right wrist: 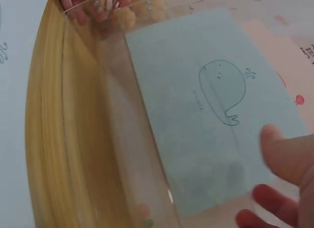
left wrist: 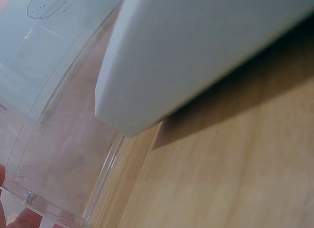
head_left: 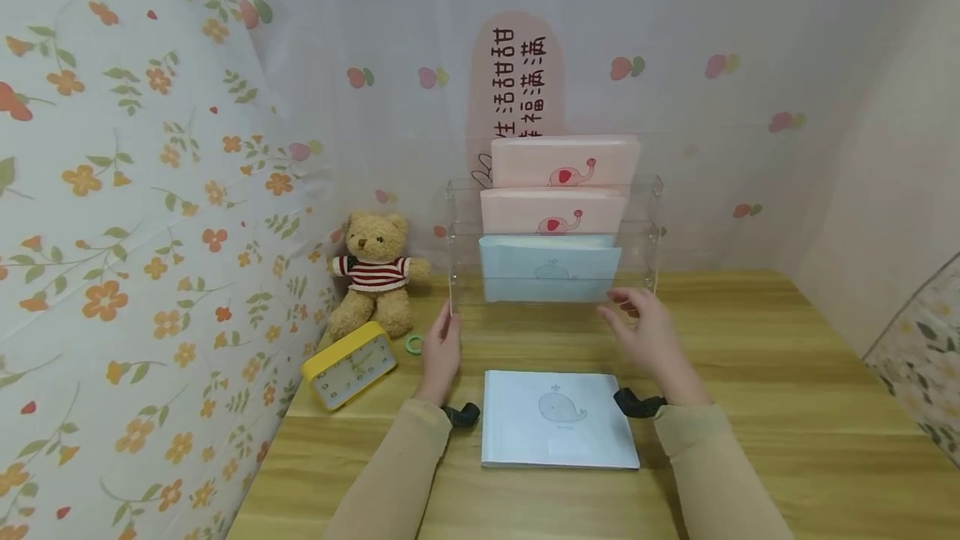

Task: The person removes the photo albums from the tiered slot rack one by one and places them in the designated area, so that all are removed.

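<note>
A clear plastic file rack [head_left: 642, 252] stands at the back of the table with booklets in its tiers. At its lower left end my left hand [head_left: 441, 352] grips the side edge; a few fingertips show at the corner in the left wrist view. The lowest tier holds a light blue booklet [head_left: 551, 269] with a whale drawing, slightly tilted. My right hand [head_left: 648, 336] hovers by that booklet's lower right corner, thumb and fingers apart with nothing between them. Two pink elephant booklets, an upper one [head_left: 521, 158] and a middle one [head_left: 510, 211], stand behind.
A pale whale booklet [head_left: 517, 419] lies flat between my forearms. To the left are a yellow alarm clock [head_left: 348, 361], a small green ring [head_left: 413, 344] and a teddy bear [head_left: 375, 273] in a striped shirt. Patterned curtains [head_left: 375, 107] border the wooden table [head_left: 750, 373].
</note>
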A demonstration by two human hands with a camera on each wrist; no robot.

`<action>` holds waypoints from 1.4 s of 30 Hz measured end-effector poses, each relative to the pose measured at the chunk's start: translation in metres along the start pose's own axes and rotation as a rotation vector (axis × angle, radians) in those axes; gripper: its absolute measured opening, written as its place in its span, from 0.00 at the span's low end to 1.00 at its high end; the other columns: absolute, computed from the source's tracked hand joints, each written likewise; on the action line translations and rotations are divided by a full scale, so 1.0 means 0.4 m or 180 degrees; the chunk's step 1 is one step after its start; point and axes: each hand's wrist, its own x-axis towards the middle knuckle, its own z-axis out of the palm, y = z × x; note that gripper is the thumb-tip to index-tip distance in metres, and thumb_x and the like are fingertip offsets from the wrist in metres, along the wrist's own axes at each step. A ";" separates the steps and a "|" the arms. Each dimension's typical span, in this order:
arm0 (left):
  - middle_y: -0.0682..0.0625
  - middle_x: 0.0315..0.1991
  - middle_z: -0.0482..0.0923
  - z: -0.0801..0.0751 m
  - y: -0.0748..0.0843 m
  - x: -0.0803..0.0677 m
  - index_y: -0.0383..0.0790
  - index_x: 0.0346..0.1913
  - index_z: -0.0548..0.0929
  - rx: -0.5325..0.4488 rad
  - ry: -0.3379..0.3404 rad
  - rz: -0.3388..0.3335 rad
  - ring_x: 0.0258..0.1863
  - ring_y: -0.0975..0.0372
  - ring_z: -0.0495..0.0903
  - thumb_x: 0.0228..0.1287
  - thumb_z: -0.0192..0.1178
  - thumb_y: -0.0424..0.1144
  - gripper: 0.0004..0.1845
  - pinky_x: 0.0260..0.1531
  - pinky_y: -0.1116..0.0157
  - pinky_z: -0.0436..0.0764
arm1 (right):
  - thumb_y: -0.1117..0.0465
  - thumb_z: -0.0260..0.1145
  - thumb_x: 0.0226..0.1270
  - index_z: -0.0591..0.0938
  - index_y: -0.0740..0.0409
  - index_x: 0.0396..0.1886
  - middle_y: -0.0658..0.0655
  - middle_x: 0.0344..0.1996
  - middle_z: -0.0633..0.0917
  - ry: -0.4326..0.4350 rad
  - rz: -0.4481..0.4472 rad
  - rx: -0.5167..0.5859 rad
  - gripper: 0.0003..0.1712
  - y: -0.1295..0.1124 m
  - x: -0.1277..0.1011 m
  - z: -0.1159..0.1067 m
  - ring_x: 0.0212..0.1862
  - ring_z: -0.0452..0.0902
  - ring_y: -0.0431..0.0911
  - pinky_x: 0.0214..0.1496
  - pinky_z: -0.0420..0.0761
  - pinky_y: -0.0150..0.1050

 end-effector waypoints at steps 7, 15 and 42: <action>0.54 0.75 0.71 -0.005 0.007 0.001 0.71 0.74 0.67 0.0016 -0.0049 -0.0018 0.74 0.54 0.70 0.74 0.49 0.67 0.29 0.72 0.48 0.73 | 0.51 0.70 0.71 0.73 0.65 0.67 0.68 0.59 0.80 0.0472 0.0071 -0.0012 0.33 -0.029 0.072 -0.043 0.59 0.77 0.63 0.65 0.79 0.61; 0.53 0.75 0.71 -0.002 0.006 0.000 0.60 0.78 0.66 0.0026 -0.0066 0.0000 0.74 0.53 0.71 0.78 0.50 0.60 0.29 0.72 0.48 0.73 | 0.44 0.69 0.70 0.66 0.61 0.74 0.67 0.66 0.76 0.0054 0.0320 -0.0047 0.43 -0.040 0.153 -0.063 0.66 0.74 0.65 0.69 0.76 0.62; 0.53 0.74 0.72 0.001 0.017 -0.005 0.69 0.74 0.68 -0.0013 0.0001 -0.0045 0.74 0.53 0.71 0.80 0.51 0.53 0.23 0.71 0.48 0.74 | 0.52 0.79 0.60 0.86 0.46 0.58 0.54 0.62 0.83 -0.0169 0.0205 0.0184 0.25 -0.087 0.239 -0.002 0.68 0.74 0.55 0.73 0.70 0.61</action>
